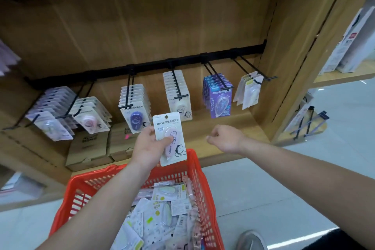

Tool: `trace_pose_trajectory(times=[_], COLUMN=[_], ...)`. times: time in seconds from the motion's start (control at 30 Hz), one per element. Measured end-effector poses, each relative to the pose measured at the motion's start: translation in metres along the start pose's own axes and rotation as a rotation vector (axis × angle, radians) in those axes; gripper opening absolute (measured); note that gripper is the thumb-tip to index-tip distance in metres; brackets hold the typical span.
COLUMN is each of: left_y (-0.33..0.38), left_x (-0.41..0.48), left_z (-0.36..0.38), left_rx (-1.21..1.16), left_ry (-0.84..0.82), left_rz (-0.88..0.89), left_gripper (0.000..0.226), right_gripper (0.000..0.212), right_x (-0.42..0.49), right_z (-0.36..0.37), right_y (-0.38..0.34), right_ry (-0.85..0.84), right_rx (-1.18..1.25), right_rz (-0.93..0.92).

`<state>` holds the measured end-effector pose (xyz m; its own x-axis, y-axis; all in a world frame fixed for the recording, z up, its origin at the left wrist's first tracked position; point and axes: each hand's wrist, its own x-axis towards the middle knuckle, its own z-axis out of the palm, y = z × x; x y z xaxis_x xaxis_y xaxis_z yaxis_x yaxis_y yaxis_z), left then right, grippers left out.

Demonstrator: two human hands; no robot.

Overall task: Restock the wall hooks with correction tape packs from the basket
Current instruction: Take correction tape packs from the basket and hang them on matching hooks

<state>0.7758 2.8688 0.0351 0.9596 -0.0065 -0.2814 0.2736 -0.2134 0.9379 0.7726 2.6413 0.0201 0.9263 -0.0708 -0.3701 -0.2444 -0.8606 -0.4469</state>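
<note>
Our left hand [147,148] grips one correction tape pack [167,122] upright, thumb pressed across the pink dispenser on its front and fingers curled behind the card. The pack is up in the air above the far rim of the red basket [195,166], just below the wall hooks [176,87] and in front of the gap between the row with dark blue dispensers [136,116] and the cream row [178,95].

Our right hand [225,139] hangs in the air to the right of the pack, apart from it, its fingers loosely curled and holding nothing.

Down in the basket lies a loose heap of packs [162,215] (mostly white cards, some with pale yellow or pink dispensers). Along the black rail [154,66] more rows hang: lilac [52,115] and pink [89,115] on the left, purple [218,95] on the right, and a few pale ones [250,89] on the last hook. Cardboard boxes [89,148] stand under the left rows
</note>
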Motion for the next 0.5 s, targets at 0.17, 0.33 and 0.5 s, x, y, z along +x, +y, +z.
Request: trace_pose_trajectory(times=[0.17,0.33,0.5], left_y=[-0.009,-0.003,-0.010], left_x=[-0.006,0.008,0.025], left_z=[-0.045,-0.064,-0.108], left_rx=[0.012,0.178,0.293], left_ry=[0.008,0.041,0.100], left_rz=[-0.011,0.090,0.087], left_gripper=[0.032,0.031,0.031], right_gripper=[0.045,0.044,0.041], right_x=[-0.022,-0.014,0.001], right_z=[0.024,0.031,0.036], right_y=[-0.062,-0.089,-0.110], right_ry=[-0.074,-0.099,-0.097], right_rx=[-0.191,-0.207,-0.211], right_rz=[-0.193,-0.230,-0.271])
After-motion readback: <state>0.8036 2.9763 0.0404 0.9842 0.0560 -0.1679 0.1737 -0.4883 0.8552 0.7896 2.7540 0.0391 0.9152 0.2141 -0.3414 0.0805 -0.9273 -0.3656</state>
